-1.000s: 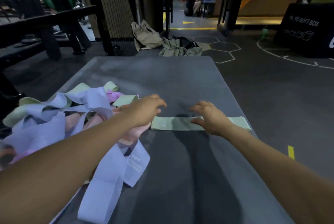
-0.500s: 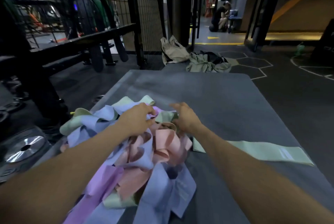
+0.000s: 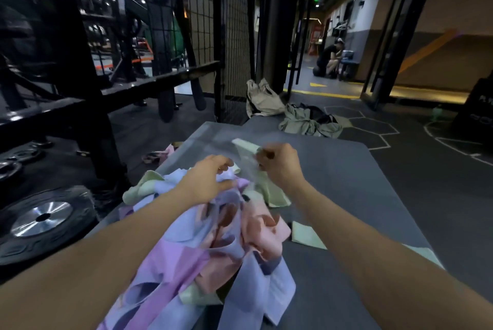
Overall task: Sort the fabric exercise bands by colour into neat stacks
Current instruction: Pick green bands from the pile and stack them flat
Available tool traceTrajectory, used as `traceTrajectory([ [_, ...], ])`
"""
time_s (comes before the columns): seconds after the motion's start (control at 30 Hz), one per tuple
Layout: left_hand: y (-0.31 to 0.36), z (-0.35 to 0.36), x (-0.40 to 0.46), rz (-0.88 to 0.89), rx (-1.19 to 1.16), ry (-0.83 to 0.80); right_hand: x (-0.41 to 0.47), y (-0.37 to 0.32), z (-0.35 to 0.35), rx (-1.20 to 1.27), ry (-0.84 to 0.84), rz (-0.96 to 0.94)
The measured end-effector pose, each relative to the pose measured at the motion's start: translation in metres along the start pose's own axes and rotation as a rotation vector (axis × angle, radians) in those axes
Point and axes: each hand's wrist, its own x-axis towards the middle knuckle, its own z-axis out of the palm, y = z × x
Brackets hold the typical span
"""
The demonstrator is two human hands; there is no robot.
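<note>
Green band [image 3: 306,235] lies flat on mat [image 3: 373,196] beside the pile, apparently starting the green stack | mixed pile [image 3: 213,236] of lilac, pink, blue bands heaped left | left hand [image 3: 206,183] presses pile, fingers spread, likely steadying it | right hand [image 3: 280,167] pinches pale green band [image 3: 246,147], lifting it clear.

Right hand [image 3: 280,167] pinching green band [image 3: 246,147], left hand [image 3: 206,183] on band pile [image 3: 213,236]
</note>
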Motion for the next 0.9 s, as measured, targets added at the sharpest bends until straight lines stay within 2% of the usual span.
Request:
traceTrajectory([
  [0.1, 0.015, -0.023, -0.008, 0.029, -0.067, 0.072, 0.003, -0.032, -0.018, 0.123, 0.059, 0.006],
  [0.3, 0.062, -0.068, -0.025, 0.085, -0.393, 0.276, -0.02, -0.088, -0.056, 0.208, 0.051, -0.087],
  [0.47, 0.097, -0.079, -0.047, 0.159, -0.572, 0.259, -0.058, -0.109, -0.078, 0.386, 0.032, -0.079],
  [0.73, 0.132, -0.065, -0.073, 0.108, -0.659, 0.224, -0.106, -0.112, -0.113, 0.333, 0.084, -0.141],
  [0.9, 0.156, -0.061, -0.078, 0.163, -0.703, 0.191, -0.118, -0.107, -0.136, 0.346, 0.085, -0.126],
])
